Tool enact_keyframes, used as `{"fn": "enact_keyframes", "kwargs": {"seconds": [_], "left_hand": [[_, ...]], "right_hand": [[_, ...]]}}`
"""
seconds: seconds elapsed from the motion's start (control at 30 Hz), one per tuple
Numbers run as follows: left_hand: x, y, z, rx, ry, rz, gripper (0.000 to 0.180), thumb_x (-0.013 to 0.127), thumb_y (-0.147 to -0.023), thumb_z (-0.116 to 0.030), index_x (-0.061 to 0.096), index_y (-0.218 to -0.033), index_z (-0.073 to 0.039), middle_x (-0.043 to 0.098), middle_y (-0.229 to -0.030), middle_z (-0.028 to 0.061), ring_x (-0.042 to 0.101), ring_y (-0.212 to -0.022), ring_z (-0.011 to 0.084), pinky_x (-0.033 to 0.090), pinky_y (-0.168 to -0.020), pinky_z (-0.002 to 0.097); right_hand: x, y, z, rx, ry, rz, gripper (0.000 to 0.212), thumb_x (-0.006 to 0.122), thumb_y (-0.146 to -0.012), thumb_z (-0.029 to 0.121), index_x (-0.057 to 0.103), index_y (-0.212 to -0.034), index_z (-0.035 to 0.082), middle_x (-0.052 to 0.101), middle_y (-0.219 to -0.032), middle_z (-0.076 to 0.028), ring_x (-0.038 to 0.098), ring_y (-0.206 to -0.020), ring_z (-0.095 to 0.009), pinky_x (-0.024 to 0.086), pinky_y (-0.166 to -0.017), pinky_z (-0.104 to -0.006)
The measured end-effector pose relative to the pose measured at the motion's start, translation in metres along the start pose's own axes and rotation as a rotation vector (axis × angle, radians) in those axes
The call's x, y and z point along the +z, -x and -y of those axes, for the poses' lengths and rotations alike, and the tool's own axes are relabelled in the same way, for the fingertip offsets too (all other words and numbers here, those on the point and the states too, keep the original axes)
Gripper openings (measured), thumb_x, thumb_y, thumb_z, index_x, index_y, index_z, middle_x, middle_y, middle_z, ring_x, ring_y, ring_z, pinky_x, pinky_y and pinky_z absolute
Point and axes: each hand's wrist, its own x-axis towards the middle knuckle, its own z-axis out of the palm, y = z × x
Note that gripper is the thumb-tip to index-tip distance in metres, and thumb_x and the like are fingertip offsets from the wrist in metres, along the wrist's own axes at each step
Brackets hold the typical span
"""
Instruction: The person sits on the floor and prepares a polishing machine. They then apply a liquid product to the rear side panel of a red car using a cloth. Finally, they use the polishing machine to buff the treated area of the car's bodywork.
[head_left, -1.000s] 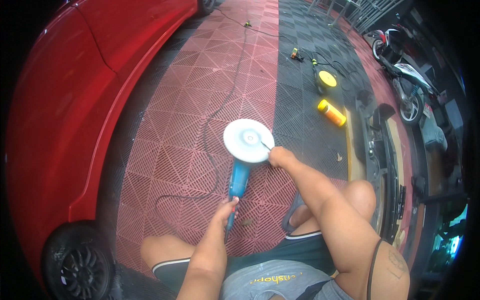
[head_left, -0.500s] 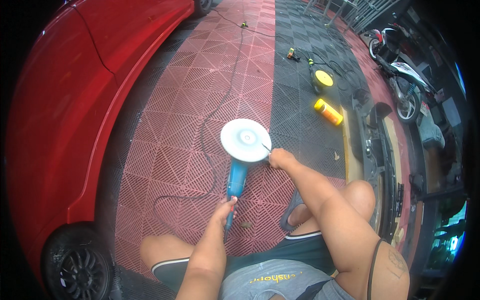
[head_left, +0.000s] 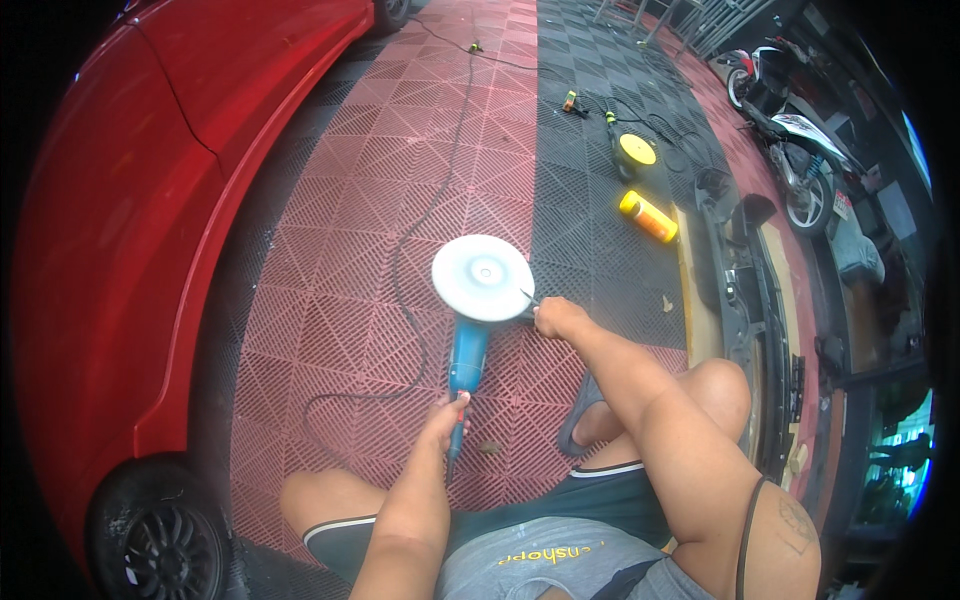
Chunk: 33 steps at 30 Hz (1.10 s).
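Note:
A blue rotary polisher (head_left: 468,352) lies pad-up in front of me, its cord end toward my lap. My left hand (head_left: 447,418) is wrapped round its rear handle. The round white pad (head_left: 484,277) faces upward and looks smeared, as if spinning. Beside the pad's right edge, my right hand (head_left: 560,318) is closed on a thin dark rod-like tool, whose tip reaches over the pad's rim. Most of that tool is hidden in the fist, so its exact kind cannot be made out.
At left stands a red car (head_left: 120,250) with its dark wheel (head_left: 165,540) near me. A black cord (head_left: 397,270) winds over the red floor tiles. To the right are a yellow bottle (head_left: 648,217), another polisher with a yellow pad (head_left: 637,150), a dark bumper (head_left: 742,290) and motorcycles (head_left: 803,165).
The view has shifted slightly, so surroundings sit a little further left. Both hands keep their grips, and the tool tip stays at the right part of the pad.

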Motion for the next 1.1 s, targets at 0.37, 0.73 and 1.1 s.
{"fn": "enact_keyframes", "kwargs": {"seconds": [0.37,0.73,1.1], "left_hand": [[-0.003,-0.003,0.002,0.004,0.014,0.016,0.031,0.073,-0.105,-0.033,0.067,-0.129,-0.015,0.069,-0.094,0.0042,0.063,-0.067,0.0152,0.054,-0.055,0.0309],[-0.005,-0.009,0.007,0.009,0.008,0.016,0.033,0.074,-0.104,-0.034,0.069,-0.131,-0.016,0.070,-0.096,0.0049,0.064,-0.069,0.0164,0.053,-0.057,0.0315],[-0.003,-0.007,0.007,0.032,0.016,0.041,0.032,0.074,-0.104,-0.033,0.069,-0.130,-0.015,0.068,-0.093,0.0030,0.063,-0.068,0.0156,0.052,-0.055,0.0316]], "right_hand": [[0.008,-0.006,-0.010,0.024,0.001,0.022,0.039,0.054,-0.105,0.022,0.076,-0.128,0.000,0.073,-0.136,-0.023,0.069,-0.129,-0.038,0.054,-0.107,-0.0484],[0.002,0.002,-0.007,0.053,-0.015,0.021,0.039,0.052,-0.105,0.019,0.074,-0.131,0.000,0.072,-0.138,-0.023,0.068,-0.131,-0.038,0.054,-0.109,-0.0481],[0.015,-0.034,-0.007,-0.080,-0.104,-0.013,0.044,0.052,-0.106,0.026,0.075,-0.126,-0.005,0.072,-0.134,-0.028,0.068,-0.128,-0.042,0.052,-0.110,-0.0492]]}}
